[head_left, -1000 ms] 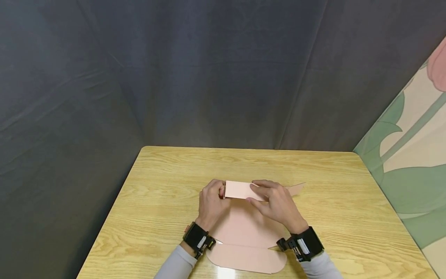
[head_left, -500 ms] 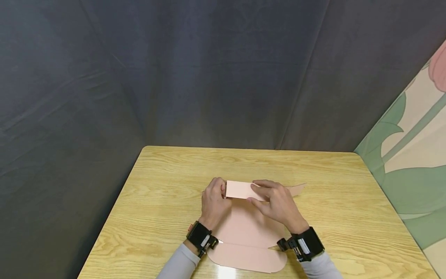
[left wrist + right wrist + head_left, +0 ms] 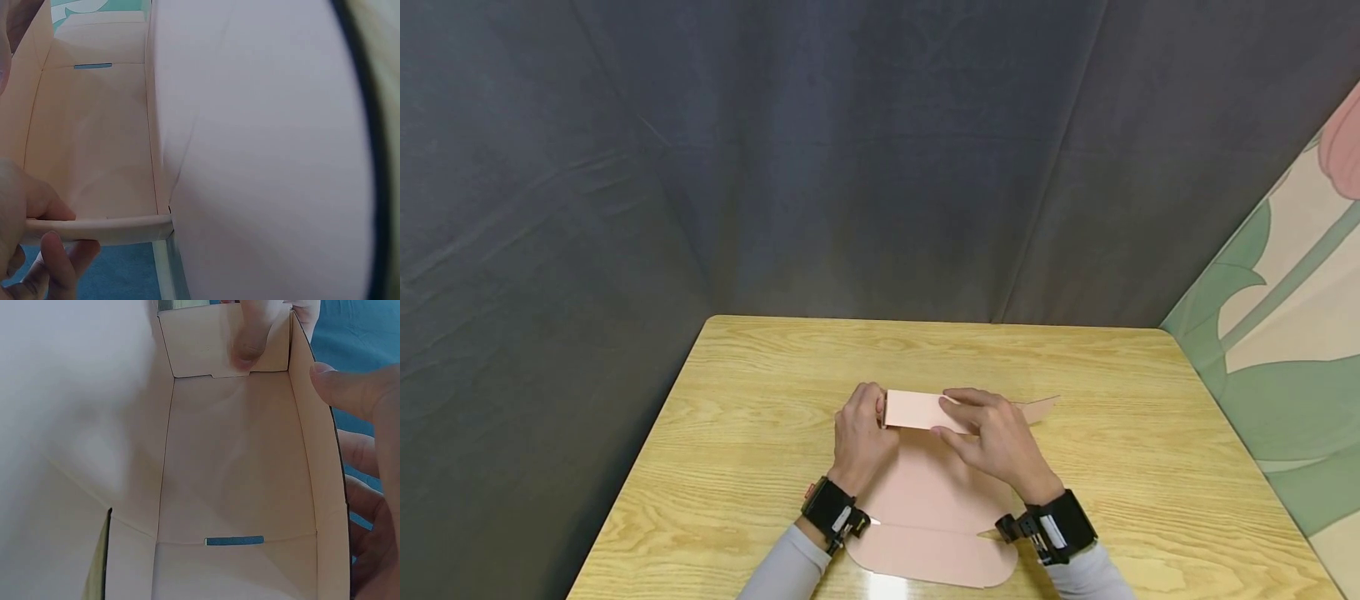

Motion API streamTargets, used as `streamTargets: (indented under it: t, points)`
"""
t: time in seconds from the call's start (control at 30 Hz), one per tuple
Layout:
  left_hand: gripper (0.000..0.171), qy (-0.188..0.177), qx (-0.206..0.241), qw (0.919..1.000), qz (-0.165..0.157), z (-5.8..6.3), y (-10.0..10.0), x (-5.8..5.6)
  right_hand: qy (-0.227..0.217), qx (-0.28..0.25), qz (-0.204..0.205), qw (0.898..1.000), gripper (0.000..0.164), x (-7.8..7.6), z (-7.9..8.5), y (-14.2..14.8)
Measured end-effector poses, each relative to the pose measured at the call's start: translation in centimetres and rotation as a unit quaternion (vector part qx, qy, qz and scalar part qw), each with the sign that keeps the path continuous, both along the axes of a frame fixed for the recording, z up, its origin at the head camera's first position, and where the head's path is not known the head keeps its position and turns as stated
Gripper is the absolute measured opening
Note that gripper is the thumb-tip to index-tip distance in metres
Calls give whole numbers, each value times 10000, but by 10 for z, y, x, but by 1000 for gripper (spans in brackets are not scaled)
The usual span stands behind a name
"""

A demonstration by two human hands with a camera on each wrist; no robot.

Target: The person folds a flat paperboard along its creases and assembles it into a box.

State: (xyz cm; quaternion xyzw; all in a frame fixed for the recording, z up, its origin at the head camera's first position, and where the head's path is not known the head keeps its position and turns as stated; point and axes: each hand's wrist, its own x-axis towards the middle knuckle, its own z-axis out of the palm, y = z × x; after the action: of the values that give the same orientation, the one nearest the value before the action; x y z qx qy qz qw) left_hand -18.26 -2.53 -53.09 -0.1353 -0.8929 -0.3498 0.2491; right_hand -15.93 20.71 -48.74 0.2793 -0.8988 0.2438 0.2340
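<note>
A pink paper box [image 3: 913, 409], partly folded, low in the middle of the head view, left hand [image 3: 861, 437] pinching its short end wall, right hand [image 3: 994, 435] holding its long side wall, a round-cornered flap [image 3: 932, 556] near the bottom edge, yellow wood table [image 3: 737, 400] underneath

Pale grey sleeves [image 3: 784, 570] are reaching the wrists [image 3: 811, 535], each wearing a black, boxy camera [image 3: 1072, 523] with a whitish label [image 3: 1052, 530]; the camera nearer the counter's [image 3: 700, 433] left edge is also showing a red patch [image 3: 809, 491].
</note>
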Motion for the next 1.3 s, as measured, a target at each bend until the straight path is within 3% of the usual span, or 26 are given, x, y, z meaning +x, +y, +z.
streamTargets:
  t: [1.3]
  points:
    - [47, 78, -196, 9998, 43, 0, 2, -3, 26, -81, 24, 10000, 44, 0, -1, 0]
